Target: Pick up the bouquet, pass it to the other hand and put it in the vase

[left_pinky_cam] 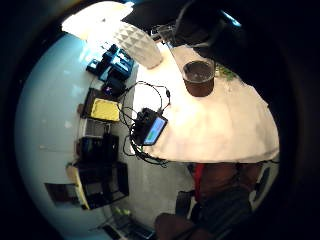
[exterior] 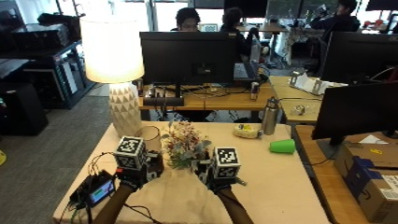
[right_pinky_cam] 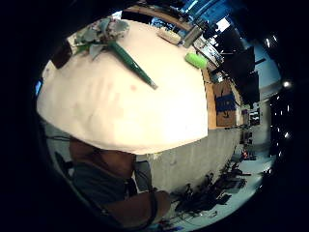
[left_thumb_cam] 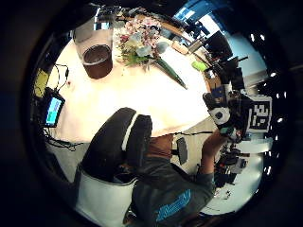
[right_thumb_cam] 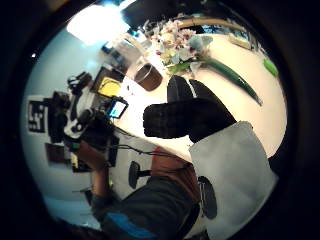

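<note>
The bouquet (exterior: 182,145) of pale pink and white flowers lies on the beige-covered table (exterior: 280,186), its green wrapped stem (right_pinky_cam: 133,63) pointing to the near right. A brown vase (left_thumb_cam: 98,60) stands upright just left of the blooms; in the outside view my left hand mostly hides it. Both hands hover over the table's near part and hold nothing. My left hand (exterior: 133,176) is in front of the vase, its fingers (left_thumb_cam: 118,142) relaxed. My right hand (exterior: 216,181) is near the stem end, with loosely bent fingers (right_thumb_cam: 185,117) touching nothing.
A lit lamp (exterior: 118,60) with a white faceted base (left_pinky_cam: 137,45) stands at the table's back left. A small screen device (exterior: 98,191) with cables lies front left. A metal bottle (exterior: 268,116), a tape roll (exterior: 247,132) and a green cup (exterior: 283,146) sit at the back right.
</note>
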